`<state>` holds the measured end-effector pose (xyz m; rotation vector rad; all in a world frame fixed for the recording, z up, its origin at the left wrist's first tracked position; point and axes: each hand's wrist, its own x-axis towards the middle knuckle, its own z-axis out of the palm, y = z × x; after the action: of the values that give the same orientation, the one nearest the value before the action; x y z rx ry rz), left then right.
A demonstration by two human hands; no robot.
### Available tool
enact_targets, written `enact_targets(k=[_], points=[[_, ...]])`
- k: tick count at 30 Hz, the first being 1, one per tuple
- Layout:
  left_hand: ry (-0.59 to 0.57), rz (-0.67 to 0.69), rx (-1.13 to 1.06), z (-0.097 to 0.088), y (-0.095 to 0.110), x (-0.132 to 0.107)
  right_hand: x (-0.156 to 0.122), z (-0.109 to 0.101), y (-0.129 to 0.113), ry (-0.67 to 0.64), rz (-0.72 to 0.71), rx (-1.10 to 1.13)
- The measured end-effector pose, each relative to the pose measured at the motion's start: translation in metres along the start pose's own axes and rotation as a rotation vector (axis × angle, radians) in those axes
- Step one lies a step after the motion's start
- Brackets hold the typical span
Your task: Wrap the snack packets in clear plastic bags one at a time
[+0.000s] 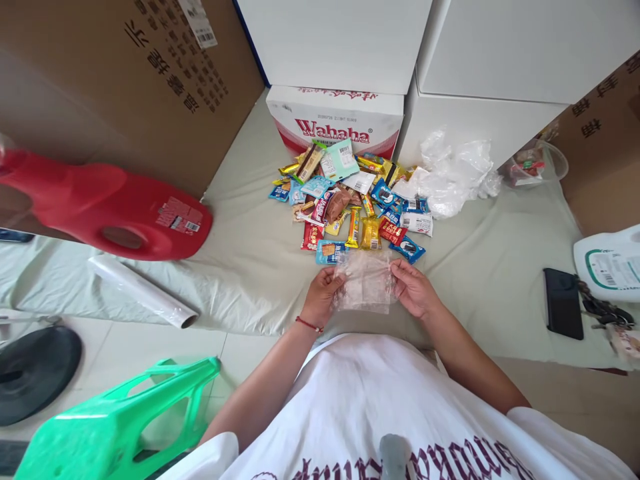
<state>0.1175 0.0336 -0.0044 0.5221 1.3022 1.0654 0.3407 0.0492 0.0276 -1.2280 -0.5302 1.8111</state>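
A clear plastic bag (365, 283) is stretched between my two hands just in front of my body. My left hand (323, 293) pinches its left edge and my right hand (413, 287) pinches its right edge, fingers closed on the film. Just beyond the bag lies a pile of several wrapped snacks (350, 203) on a pale cloth (250, 267). The nearest packets, a blue one (330, 251) and a dark blue one (409, 249), sit almost at my fingertips.
A Wahaha carton (335, 120) and white boxes (500, 60) stand behind the pile. Crumpled clear bags (450, 177) lie at right. A red jug (115, 207), a film roll (143, 290) and a green stool (115, 420) are at left. A black phone (563, 303) and keys are at right.
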Motion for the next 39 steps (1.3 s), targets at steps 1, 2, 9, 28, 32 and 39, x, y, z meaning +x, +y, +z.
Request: enact_targets(k=[1,2,9,28,32,39], points=[[0.087,0.124,0.091,0.0,-0.001,-0.001,-0.002,-0.001,0.001,-0.01,0.017,0.014],[0.158,0.263,0.201,0.0,-0.001,-0.004,-0.004,-0.002,0.003,-0.019,0.026,0.028],[-0.109,0.709,0.79,0.024,0.009,-0.013,-0.009,0.0,0.014,-0.131,0.045,0.105],[0.225,0.256,-0.044,0.014,0.002,0.011,-0.024,-0.047,0.005,0.051,-0.227,-0.439],[0.206,0.294,0.0,0.019,0.005,0.001,-0.027,-0.022,0.007,-0.061,-0.387,-0.581],[0.217,0.328,0.054,0.004,0.009,-0.005,0.008,-0.014,0.012,0.398,-0.394,-0.347]])
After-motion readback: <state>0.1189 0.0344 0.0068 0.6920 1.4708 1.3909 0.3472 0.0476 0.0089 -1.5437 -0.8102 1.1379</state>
